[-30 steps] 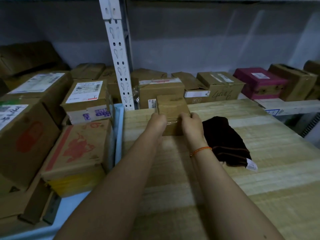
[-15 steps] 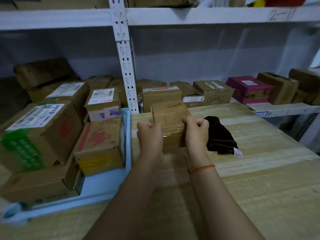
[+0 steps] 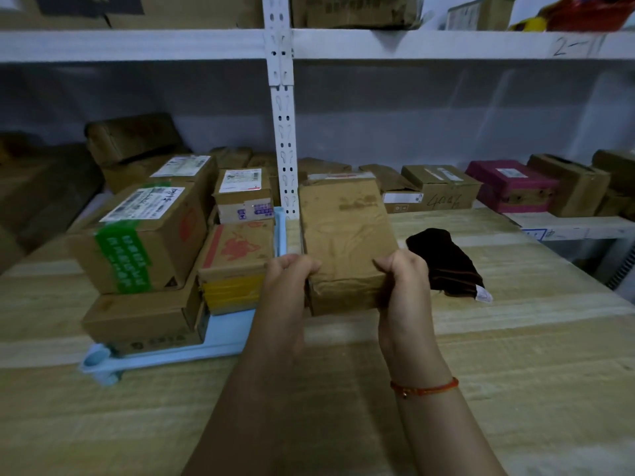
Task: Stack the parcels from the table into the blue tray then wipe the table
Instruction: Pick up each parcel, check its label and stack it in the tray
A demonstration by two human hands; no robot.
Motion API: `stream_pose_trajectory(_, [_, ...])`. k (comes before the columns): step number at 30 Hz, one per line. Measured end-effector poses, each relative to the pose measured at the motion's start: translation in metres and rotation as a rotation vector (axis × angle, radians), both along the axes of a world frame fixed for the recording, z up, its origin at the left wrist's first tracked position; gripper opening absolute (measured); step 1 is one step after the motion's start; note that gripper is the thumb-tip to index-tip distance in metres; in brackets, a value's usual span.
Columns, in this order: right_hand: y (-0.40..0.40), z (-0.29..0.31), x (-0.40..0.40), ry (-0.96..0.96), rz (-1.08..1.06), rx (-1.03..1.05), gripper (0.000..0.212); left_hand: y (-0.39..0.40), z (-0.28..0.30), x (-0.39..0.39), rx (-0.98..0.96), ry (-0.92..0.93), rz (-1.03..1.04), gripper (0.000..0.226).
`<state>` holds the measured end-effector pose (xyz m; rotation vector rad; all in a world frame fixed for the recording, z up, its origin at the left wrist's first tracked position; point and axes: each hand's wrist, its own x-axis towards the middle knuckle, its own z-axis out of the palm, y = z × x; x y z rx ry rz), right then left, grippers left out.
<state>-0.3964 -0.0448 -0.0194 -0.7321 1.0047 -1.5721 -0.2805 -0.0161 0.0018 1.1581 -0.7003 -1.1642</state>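
Observation:
A brown taped cardboard parcel (image 3: 345, 242) is lifted above the wooden table (image 3: 515, 355), held at its near end. My left hand (image 3: 287, 274) grips its left corner and my right hand (image 3: 402, 273) grips its right corner. The blue tray (image 3: 226, 336) lies to the left on the table, loaded with several stacked parcels, among them a box with green tape (image 3: 144, 235) and a box with red print (image 3: 237, 266). A dark cloth (image 3: 443, 261) lies on the table just right of my right hand.
A white shelf upright (image 3: 283, 132) rises behind the parcel. The low shelf at the back holds several boxes, including a magenta box (image 3: 510, 185) at the right. More boxes sit on the shelf board above.
Both hands have raised the parcel off the table and drawn it toward me. The view has tilted up, showing the upper shelf.

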Motion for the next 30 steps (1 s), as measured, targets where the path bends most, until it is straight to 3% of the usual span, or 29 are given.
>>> stream_pose_trajectory(4, [0.009,-0.007,0.005,-0.017,0.029,-0.049,0.041,0.010,-0.004,0.011,0.035,0.029,-0.100,0.023])
stream_pose_trajectory(9, [0.014,-0.007,0.006,0.040,0.030,-0.062,0.036,0.015,0.000,0.015,0.035,0.049,-0.083,0.038])
stream_pose_trajectory(12, [0.015,-0.009,0.007,0.281,-0.077,-0.018,0.038,0.015,-0.001,0.012,-0.008,-0.013,-0.021,0.058])
stream_pose_trajectory(15, [0.022,-0.007,0.007,0.634,-0.241,-0.147,0.039,0.013,-0.004,0.010,-0.073,-0.177,0.058,0.072])
stream_pose_trajectory(18, [0.027,-0.004,0.012,0.756,-0.234,-0.289,0.021,0.012,-0.006,0.007,-0.127,-0.388,0.120,0.089])
stream_pose_trajectory(20, [0.030,-0.002,0.017,0.785,-0.146,-0.317,0.029,0.012,-0.007,0.002,-0.157,-0.512,0.153,0.096])
stream_pose_trajectory(26, [0.034,-0.001,0.022,0.728,-0.032,-0.274,0.062,0.012,-0.009,-0.005,-0.204,-0.800,0.201,0.103])
stream_pose_trajectory(28, [0.033,0.001,0.019,0.691,-0.015,-0.264,0.059,0.013,-0.008,-0.006,-0.243,-0.804,0.151,0.093])
stream_pose_trajectory(30, [0.031,0.002,0.016,0.667,-0.014,-0.252,0.045,0.014,-0.006,-0.007,-0.294,-0.759,0.117,0.070])
